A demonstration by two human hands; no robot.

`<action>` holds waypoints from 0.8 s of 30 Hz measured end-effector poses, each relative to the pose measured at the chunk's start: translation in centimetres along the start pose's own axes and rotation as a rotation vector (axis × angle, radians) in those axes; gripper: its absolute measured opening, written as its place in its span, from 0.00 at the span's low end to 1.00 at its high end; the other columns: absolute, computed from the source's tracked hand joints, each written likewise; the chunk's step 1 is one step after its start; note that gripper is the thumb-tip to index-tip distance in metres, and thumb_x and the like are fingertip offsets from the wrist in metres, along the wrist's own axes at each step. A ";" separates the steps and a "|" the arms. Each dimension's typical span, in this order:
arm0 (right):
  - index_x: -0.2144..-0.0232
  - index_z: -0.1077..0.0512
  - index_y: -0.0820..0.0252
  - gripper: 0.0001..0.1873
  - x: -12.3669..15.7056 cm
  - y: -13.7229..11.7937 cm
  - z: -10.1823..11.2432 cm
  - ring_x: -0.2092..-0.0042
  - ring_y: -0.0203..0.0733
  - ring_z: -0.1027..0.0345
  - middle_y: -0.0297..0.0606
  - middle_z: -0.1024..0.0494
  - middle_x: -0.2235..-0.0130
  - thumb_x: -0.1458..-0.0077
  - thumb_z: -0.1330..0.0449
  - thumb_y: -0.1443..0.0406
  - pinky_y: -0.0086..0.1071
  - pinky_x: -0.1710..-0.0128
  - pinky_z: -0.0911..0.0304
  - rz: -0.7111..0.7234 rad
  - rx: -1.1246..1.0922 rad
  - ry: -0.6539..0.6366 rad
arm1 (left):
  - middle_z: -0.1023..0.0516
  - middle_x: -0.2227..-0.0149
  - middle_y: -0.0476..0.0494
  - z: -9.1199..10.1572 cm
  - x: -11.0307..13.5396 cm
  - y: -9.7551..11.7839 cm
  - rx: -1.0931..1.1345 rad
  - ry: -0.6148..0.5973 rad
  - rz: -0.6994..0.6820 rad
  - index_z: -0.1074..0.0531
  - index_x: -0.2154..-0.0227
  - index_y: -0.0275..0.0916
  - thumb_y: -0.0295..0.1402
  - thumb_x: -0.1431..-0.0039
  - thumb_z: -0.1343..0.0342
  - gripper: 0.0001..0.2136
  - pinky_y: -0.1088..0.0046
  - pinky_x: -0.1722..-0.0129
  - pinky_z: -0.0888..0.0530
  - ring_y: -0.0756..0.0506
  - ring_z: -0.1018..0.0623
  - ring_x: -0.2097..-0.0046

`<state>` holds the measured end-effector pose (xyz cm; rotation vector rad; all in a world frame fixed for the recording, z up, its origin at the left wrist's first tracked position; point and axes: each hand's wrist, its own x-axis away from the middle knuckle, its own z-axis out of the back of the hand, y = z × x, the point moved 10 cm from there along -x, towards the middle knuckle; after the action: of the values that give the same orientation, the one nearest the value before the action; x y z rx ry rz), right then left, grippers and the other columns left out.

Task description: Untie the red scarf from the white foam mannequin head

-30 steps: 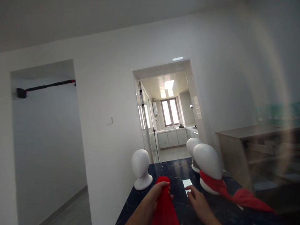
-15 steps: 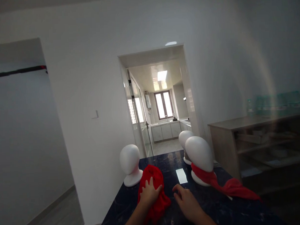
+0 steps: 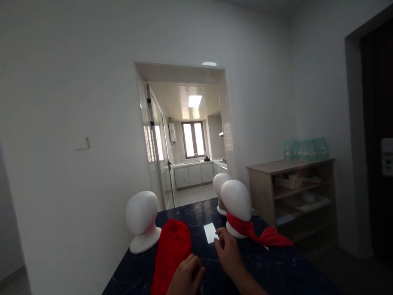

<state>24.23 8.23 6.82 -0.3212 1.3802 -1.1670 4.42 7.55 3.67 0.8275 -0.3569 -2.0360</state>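
Note:
A red cloth point(image 3: 169, 256) lies stretched on the dark marble table point(image 3: 278, 273). My left hand point(image 3: 185, 281) rests on the cloth's near right edge with fingers curled. My right hand point(image 3: 227, 254) hovers over the table just right of the cloth, fingers loosely apart and holding nothing. A bare white mannequin head point(image 3: 141, 220) stands at the table's left. Another white head point(image 3: 236, 204) to the right wears a red scarf point(image 3: 260, 234) tied round its neck. A third white head point(image 3: 219, 185) stands behind it.
A wooden shelf unit point(image 3: 293, 195) with green bottles point(image 3: 304, 149) on top stands right of the table. A doorway point(image 3: 186, 135) beyond the table opens into a lit kitchen. A dark door point(image 3: 383, 149) is at the far right. White wall lies to the left.
The camera has swung to the right and down. The red cloth went from bunched in my left hand to lying flat on the table, and my left hand slid back to its near edge.

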 end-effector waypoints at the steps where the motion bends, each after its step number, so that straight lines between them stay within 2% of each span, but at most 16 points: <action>1: 0.56 0.26 0.57 0.13 -0.5 0.6 2.4 0.65 0.43 0.29 0.33 0.24 0.68 0.37 0.42 0.56 0.34 0.61 0.36 -0.028 -0.034 0.143 | 0.20 0.62 0.45 0.1 0.1 0.0 0.024 -0.004 0.005 0.27 0.67 0.46 0.43 0.30 0.48 0.12 0.64 0.57 0.27 0.41 0.21 0.59; 4: 0.54 0.28 0.57 0.18 -1.3 4.5 10.4 0.59 0.46 0.25 0.40 0.19 0.59 0.42 0.43 0.54 0.36 0.56 0.30 -0.238 -0.063 0.544 | 0.21 0.63 0.47 0.4 0.1 -0.9 0.093 0.019 0.034 0.27 0.63 0.44 0.40 0.31 0.48 0.09 0.68 0.60 0.30 0.44 0.22 0.62; 5: 0.53 0.29 0.58 0.19 -1.7 5.7 12.5 0.57 0.48 0.24 0.42 0.18 0.57 0.43 0.44 0.55 0.37 0.56 0.30 -0.297 -0.040 0.598 | 0.21 0.64 0.48 0.5 0.1 -1.3 0.115 0.032 0.049 0.26 0.62 0.43 0.40 0.31 0.48 0.09 0.68 0.60 0.30 0.44 0.23 0.63; 7: 0.54 0.27 0.59 0.19 -2.8 7.7 15.3 0.57 0.51 0.23 0.45 0.17 0.57 0.45 0.45 0.58 0.39 0.56 0.28 -0.341 0.014 0.594 | 0.21 0.65 0.49 0.8 0.0 -1.9 0.149 0.054 0.076 0.26 0.59 0.43 0.41 0.31 0.48 0.10 0.69 0.61 0.31 0.45 0.23 0.64; 9: 0.57 0.25 0.59 0.18 -3.6 9.1 16.5 0.55 0.53 0.21 0.46 0.15 0.57 0.49 0.42 0.59 0.40 0.54 0.28 -0.325 0.061 0.517 | 0.22 0.66 0.50 1.1 0.0 -2.1 0.166 0.075 0.096 0.26 0.58 0.43 0.42 0.31 0.48 0.10 0.69 0.62 0.32 0.45 0.24 0.65; 11: 0.57 0.23 0.59 0.20 -3.8 10.1 16.4 0.51 0.55 0.20 0.46 0.14 0.56 0.54 0.39 0.60 0.40 0.49 0.27 -0.293 0.097 0.423 | 0.23 0.67 0.50 1.3 -0.1 -2.0 0.176 0.084 0.103 0.26 0.57 0.42 0.41 0.31 0.48 0.10 0.69 0.62 0.33 0.45 0.25 0.65; 16: 0.46 0.23 0.64 0.32 -3.7 12.2 13.3 0.46 0.58 0.20 0.50 0.15 0.48 0.55 0.37 0.59 0.43 0.44 0.28 -0.233 0.168 0.219 | 0.23 0.68 0.50 1.1 -0.2 -1.8 0.180 0.063 0.105 0.26 0.56 0.42 0.40 0.32 0.48 0.10 0.69 0.62 0.33 0.45 0.25 0.66; 20: 0.48 0.23 0.65 0.29 -4.2 12.9 12.3 0.43 0.59 0.23 0.53 0.17 0.46 0.54 0.38 0.62 0.43 0.40 0.32 -0.208 0.247 0.156 | 0.23 0.69 0.50 1.0 -0.1 -2.1 0.169 0.049 0.113 0.25 0.56 0.41 0.41 0.31 0.49 0.11 0.69 0.63 0.33 0.45 0.25 0.66; 24: 0.55 0.22 0.64 0.21 -4.2 12.0 12.0 0.46 0.57 0.23 0.52 0.16 0.51 0.50 0.42 0.63 0.41 0.43 0.33 -0.209 0.301 0.119 | 0.21 0.67 0.49 1.0 0.1 -1.1 0.114 0.028 0.090 0.24 0.58 0.42 0.40 0.31 0.48 0.10 0.69 0.63 0.33 0.46 0.23 0.65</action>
<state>40.93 11.73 3.02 -0.1855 1.2705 -1.5670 2.97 8.06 3.80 0.8927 -0.4897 -1.9329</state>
